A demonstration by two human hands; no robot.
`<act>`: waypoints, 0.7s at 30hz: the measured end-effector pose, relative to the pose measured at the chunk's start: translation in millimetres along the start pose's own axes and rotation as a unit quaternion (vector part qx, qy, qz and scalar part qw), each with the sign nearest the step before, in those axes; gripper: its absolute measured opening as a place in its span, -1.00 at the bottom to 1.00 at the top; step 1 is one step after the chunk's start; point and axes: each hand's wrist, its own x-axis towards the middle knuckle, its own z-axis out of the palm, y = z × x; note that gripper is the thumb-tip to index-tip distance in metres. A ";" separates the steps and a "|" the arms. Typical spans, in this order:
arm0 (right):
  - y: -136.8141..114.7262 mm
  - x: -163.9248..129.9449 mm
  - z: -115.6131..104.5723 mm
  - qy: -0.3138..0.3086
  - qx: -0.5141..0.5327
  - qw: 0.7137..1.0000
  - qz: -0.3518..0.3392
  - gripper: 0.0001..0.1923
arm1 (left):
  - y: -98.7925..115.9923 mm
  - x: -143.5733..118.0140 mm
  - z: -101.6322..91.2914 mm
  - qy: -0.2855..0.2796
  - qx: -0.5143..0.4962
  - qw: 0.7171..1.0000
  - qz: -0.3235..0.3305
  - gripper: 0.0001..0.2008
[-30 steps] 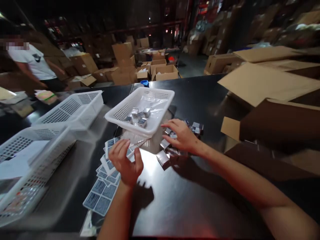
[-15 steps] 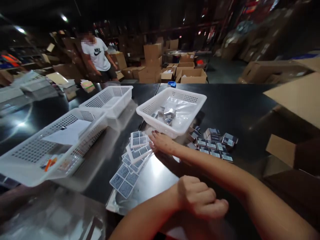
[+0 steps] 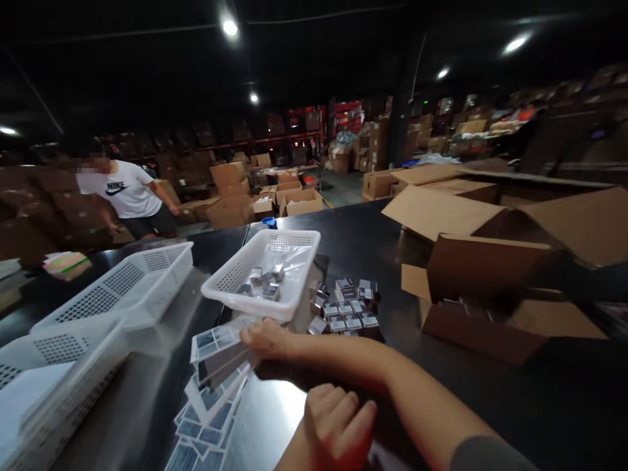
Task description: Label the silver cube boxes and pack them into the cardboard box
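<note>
My right hand (image 3: 267, 338) pinches the right edge of a label sheet (image 3: 209, 347), whose white borders frame grey squares. The sheet is raised and tilted over a fanned pile of similar sheets (image 3: 209, 425). Just beyond my right hand stands a white perforated basket (image 3: 255, 306) with several small silvery boxes (image 3: 267, 282) and clear plastic inside. My left hand (image 3: 338, 422) is curled into a fist low in the view, nearer to me; its inside is hidden. To the right of the basket, several small dark boxes with pale labels (image 3: 348, 315) sit grouped on the black table.
On the left are two more white baskets (image 3: 142, 314) (image 3: 98, 379), the nearer one holding white paper. Open cardboard boxes (image 3: 481, 333) (image 3: 441, 212) stand at the right. A blue roll (image 3: 269, 223) lies behind the middle basket. Across the table, a person in a white shirt (image 3: 127, 190) stands.
My view has swung right and up. My right hand has taken hold of the top label sheet and lifted it. The left hand remains curled.
</note>
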 end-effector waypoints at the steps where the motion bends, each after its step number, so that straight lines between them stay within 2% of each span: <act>1: 0.8 2.8 -0.3 -0.018 0.008 1.000 0.017 -0.71 | -0.3 1.5 -0.1 0.006 -0.003 1.000 0.001 -0.82; 4: 3.5 9.3 -3.9 -0.053 0.042 0.995 0.070 -0.76 | 0.6 4.2 0.9 0.020 -0.009 1.000 0.003 -0.78; 8: 2.7 8.0 -11.5 -0.039 0.101 0.986 0.127 -0.75 | 5.5 2.0 2.3 -0.014 -0.009 1.000 -0.009 -0.76; 10: -0.8 7.0 -16.3 0.002 0.137 0.978 0.160 -0.76 | 6.7 0.6 1.9 -0.014 -0.010 1.000 -0.010 -0.77; 13: -7.9 10.5 -28.5 0.100 0.198 0.954 0.202 -0.81 | 5.9 -0.4 0.2 0.007 -0.022 1.000 -0.001 -0.76; 17: -8.2 2.1 -64.4 0.238 0.270 0.912 0.195 -0.87 | 3.4 -5.2 4.3 -0.022 -0.065 0.997 -0.034 -0.79; 18: -4.8 -8.7 -77.4 0.271 0.281 0.903 0.180 -0.87 | 2.4 -7.1 7.5 -0.040 -0.098 0.992 -0.069 -0.83; 19: -0.4 -24.0 -91.3 0.302 0.287 0.894 0.163 -0.86 | 1.0 -8.7 11.2 -0.060 -0.145 0.978 -0.135 -0.85; 20: 4.6 -43.3 -105.7 0.333 0.287 0.886 0.145 -0.84 | -1.2 -9.8 14.8 -0.079 -0.205 0.948 -0.232 -0.84; 21: 9.2 -65.8 -119.7 0.363 0.280 0.880 0.126 -0.84 | -4.4 -10.0 17.7 -0.090 -0.272 0.892 -0.350 -0.79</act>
